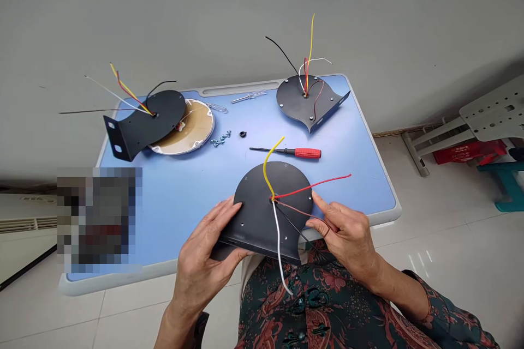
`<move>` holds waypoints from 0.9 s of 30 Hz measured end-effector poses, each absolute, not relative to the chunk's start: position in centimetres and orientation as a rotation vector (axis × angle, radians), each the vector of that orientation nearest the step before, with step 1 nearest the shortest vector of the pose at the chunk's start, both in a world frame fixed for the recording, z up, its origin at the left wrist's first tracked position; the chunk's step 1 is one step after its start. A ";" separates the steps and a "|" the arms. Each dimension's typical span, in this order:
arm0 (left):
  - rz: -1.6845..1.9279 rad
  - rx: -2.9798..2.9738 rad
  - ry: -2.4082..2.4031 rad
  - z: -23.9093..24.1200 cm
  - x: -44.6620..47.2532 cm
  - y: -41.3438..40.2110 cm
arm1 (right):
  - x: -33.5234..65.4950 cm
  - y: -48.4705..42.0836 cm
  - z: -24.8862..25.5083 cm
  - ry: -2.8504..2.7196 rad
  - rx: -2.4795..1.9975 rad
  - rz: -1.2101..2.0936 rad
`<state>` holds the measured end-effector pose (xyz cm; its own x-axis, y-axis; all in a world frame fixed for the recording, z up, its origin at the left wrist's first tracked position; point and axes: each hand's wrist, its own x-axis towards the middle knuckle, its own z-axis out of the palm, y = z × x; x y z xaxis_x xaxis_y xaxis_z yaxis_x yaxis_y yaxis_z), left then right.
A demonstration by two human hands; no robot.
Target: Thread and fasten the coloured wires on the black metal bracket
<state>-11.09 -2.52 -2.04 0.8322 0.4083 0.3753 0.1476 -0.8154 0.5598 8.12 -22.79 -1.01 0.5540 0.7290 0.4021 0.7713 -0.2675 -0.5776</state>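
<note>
A black metal bracket plate (257, 218) with a rounded end is tilted up at the table's near edge. My left hand (204, 245) is closed on its left side, thumb below and fingers along the edge. My right hand (347, 234) grips the right rim between thumb and fingers. From a hole in the plate's middle come a yellow wire (267, 170), a red wire (315, 186), a white wire (279, 245), a thin black wire (295, 226) and a brownish wire (301, 213). The brownish wire reaches my right thumb. The plate's underside is hidden.
A red-handled screwdriver (307, 153) lies beyond the plate. Farther back are small screws (221, 139), a black grommet (243, 134), and clear-handled screwdrivers (249, 96). Wired black brackets stand at left (164, 109) and right (295, 98); the left one leans on a round disc (200, 125).
</note>
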 end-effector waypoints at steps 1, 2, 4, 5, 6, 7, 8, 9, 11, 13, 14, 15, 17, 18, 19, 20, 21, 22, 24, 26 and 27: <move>0.664 2.491 0.405 -2.0 -11.1 -2.5 | 8.1 -22.8 -1.0 -1.202 -2.035 -0.072; 0.659 2.495 0.403 -1.9 -11.1 -2.5 | 8.2 -22.8 -1.0 -1.205 -2.037 -0.078; 0.652 2.500 0.401 -1.9 -11.1 -2.5 | 8.2 -22.8 -0.9 -1.230 -2.041 -0.092; 0.649 2.501 0.403 -1.8 -11.1 -2.5 | 8.3 -22.9 -0.9 -1.246 -2.042 -0.099; 0.648 2.499 0.408 -1.8 -11.1 -2.5 | 8.3 -22.9 -0.9 -1.260 -2.043 -0.104; 0.651 2.498 0.412 -1.8 -11.1 -2.5 | 8.3 -22.9 -0.9 -1.271 -2.042 -0.108; 0.651 2.496 0.418 -1.9 -11.1 -2.5 | 8.3 -22.9 -0.9 -1.279 -2.043 -0.111; 0.648 2.495 0.422 -1.9 -11.1 -2.5 | 8.3 -22.9 -0.9 -1.283 -2.044 -0.114; 0.646 2.495 0.422 -1.9 -11.1 -2.5 | 8.4 -22.9 -1.0 -1.284 -2.047 -0.119; 0.644 2.493 0.413 -1.8 -11.0 -2.5 | 8.4 -22.9 -1.0 -1.285 -2.058 -0.120; 0.647 2.491 0.405 -1.8 -11.0 -2.5 | 8.4 -22.9 -1.1 -1.286 -2.063 -0.119; 0.653 2.488 0.399 -1.7 -10.9 -2.5 | 8.4 -22.9 -1.1 -1.289 -2.066 -0.117; 0.654 2.483 0.398 -1.6 -10.7 -2.5 | 8.5 -23.0 -1.1 -1.295 -2.062 -0.109; 0.655 2.477 0.404 -1.5 -10.7 -2.6 | 8.5 -23.1 -1.0 -1.294 -2.054 -0.103; 0.654 2.469 0.412 -1.5 -10.6 -2.6 | 8.6 -23.2 -1.0 -1.294 -2.048 -0.095; 0.654 2.457 0.419 -1.4 -10.5 -2.7 | 8.6 -23.3 -1.0 -1.294 -2.043 -0.089; 0.657 2.444 0.418 -1.4 -10.5 -2.7 | 8.7 -23.3 -1.0 -1.296 -2.042 -0.088; 0.658 2.431 0.411 -1.4 -10.4 -2.7 | 8.7 -23.4 -1.1 -1.303 -2.041 -0.094; 0.667 2.418 0.397 -1.4 -10.4 -2.7 | 8.8 -23.4 -1.1 -1.323 -2.041 -0.120; 0.677 2.411 0.393 -1.5 -10.4 -2.5 | 8.8 -23.4 -1.1 -1.336 -2.043 -0.140; 0.683 2.405 0.394 -1.6 -10.4 -2.5 | 8.8 -23.3 -1.1 -1.341 -2.047 -0.144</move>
